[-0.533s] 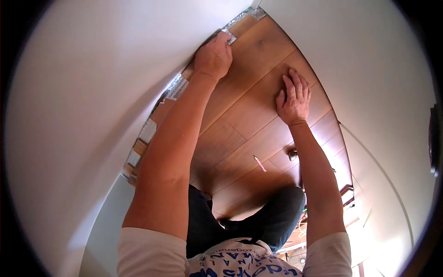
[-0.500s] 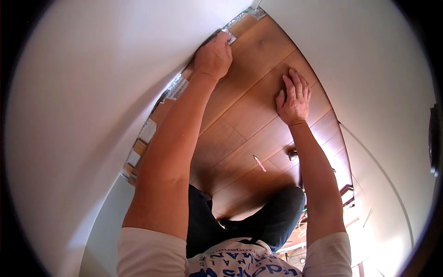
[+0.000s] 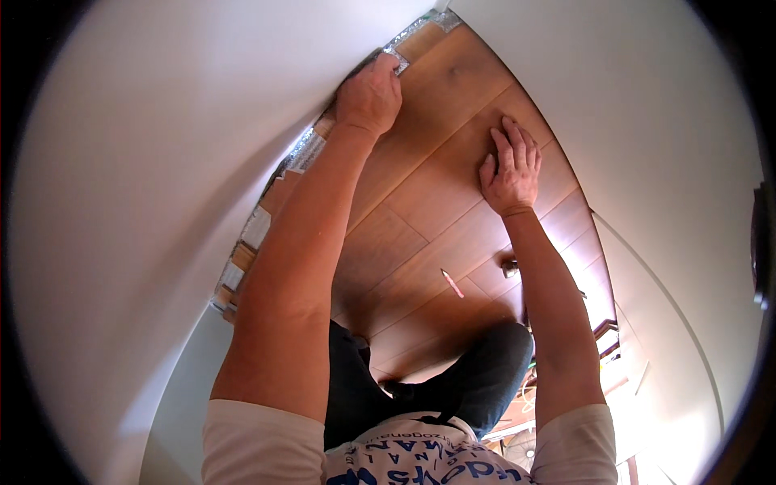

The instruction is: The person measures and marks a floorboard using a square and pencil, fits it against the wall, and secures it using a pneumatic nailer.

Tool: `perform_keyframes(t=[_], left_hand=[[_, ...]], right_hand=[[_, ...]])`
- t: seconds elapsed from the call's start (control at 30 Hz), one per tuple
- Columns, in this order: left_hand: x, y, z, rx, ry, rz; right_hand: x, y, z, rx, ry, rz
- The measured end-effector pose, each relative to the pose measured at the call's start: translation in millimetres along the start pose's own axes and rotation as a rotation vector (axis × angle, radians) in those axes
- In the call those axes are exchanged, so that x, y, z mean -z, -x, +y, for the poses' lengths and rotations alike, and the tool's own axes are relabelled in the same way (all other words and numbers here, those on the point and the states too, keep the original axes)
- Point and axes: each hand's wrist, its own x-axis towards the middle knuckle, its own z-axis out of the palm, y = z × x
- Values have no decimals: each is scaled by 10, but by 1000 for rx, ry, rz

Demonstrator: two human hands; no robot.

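Note:
My left hand (image 3: 370,99) is at the far left edge of the wooden plank floor (image 3: 420,202), against the white wall. Its fingers are curled down into the strip between planks and wall; whatever they grip is hidden beneath the hand. Silvery foil underlay (image 3: 305,153) shows along that strip, with small wood pieces (image 3: 243,257) set along it. A short wood piece (image 3: 422,42) lies just beyond the left hand. My right hand (image 3: 512,174) rests palm down on the planks to the right, fingers spread, holding nothing.
A pink pencil (image 3: 453,284) lies on the planks between my forearms. A small metallic object (image 3: 509,267) sits beside my right forearm. White walls (image 3: 202,105) close in on both sides. Wood pieces and cords (image 3: 529,396) lie at the lower right, past my knee.
The whole view has shifted slightly. Both hands keep about the same places on the floor, the left at the wall edge and the right flat on the planks.

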Motion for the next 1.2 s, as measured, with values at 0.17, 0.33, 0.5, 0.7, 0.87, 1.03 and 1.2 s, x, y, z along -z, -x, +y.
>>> perform_keyframes(t=[0.17, 0.33, 0.5, 0.7, 0.87, 1.03, 1.2], left_hand=[[5, 1, 39, 12, -7, -6], [18, -12, 40, 23, 2, -15], [33, -13, 48, 37, 3, -32], [23, -4, 41, 10, -6, -16], [32, -10, 32, -3, 3, -3], [18, -7, 26, -1, 5, -1], [14, 7, 23, -8, 8, 10]], right_hand=[[-5, 7, 16, 0, -6, 8], [-3, 4, 14, -10, -12, -7], [-9, 6, 21, -9, -1, -12], [-20, 16, 27, -1, 5, -5], [-14, 11, 25, 8, -1, 12], [-12, -3, 22, 9, 1, 10], [-9, -1, 18, 25, 5, 19]])
